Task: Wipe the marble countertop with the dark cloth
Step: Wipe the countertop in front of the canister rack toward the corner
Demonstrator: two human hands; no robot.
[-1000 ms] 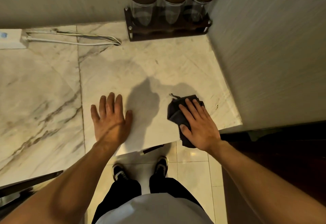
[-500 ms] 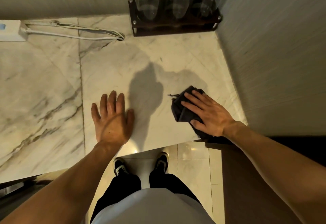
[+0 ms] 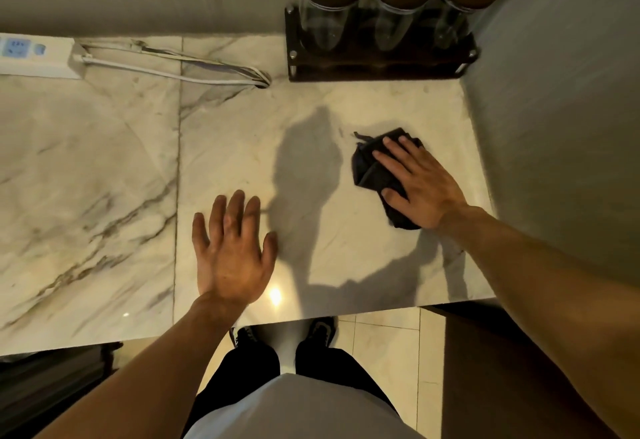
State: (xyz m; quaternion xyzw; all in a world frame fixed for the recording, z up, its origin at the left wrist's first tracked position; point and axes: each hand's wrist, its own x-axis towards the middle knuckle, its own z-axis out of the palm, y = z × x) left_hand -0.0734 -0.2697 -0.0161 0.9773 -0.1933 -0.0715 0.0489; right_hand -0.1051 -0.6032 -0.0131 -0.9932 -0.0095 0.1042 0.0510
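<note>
- Right hand [image 3: 420,184] is flat on the dark cloth [image 3: 372,170], palm down, fingers spread and pressing it onto the marble; not a clenched grip, more a flat hold on top.
- The cloth is bunched under that hand, poking out past the fingertips and beside the thumb, with a loose thread trailing off its far left corner.
- It sits on the right-hand part of the countertop [image 3: 242,148], near the side wall [image 3: 561,109] and in front of the jar rack.
- Left hand [image 3: 232,248] is open, holding nothing, fingers fanned, palm down on the bare marble close to the front edge.
- Between the two hands, a dark shadow falls across the stone, and a small bright reflection shines just beside the left wrist.
- A seam [image 3: 178,168] in the marble runs front to back just left of the left hand; grey veining spreads over the slab beyond it.
- At the back right, three glass jars [image 3: 398,6] with dark round lids stand in a dark rack [image 3: 377,68] against the wall.
- Back left, a white power strip [image 3: 34,58] lies on the counter, its white cable [image 3: 180,71] looping toward the rack.
- Below the counter edge: tiled floor, dark trousers, two shoes [image 3: 284,331].
</note>
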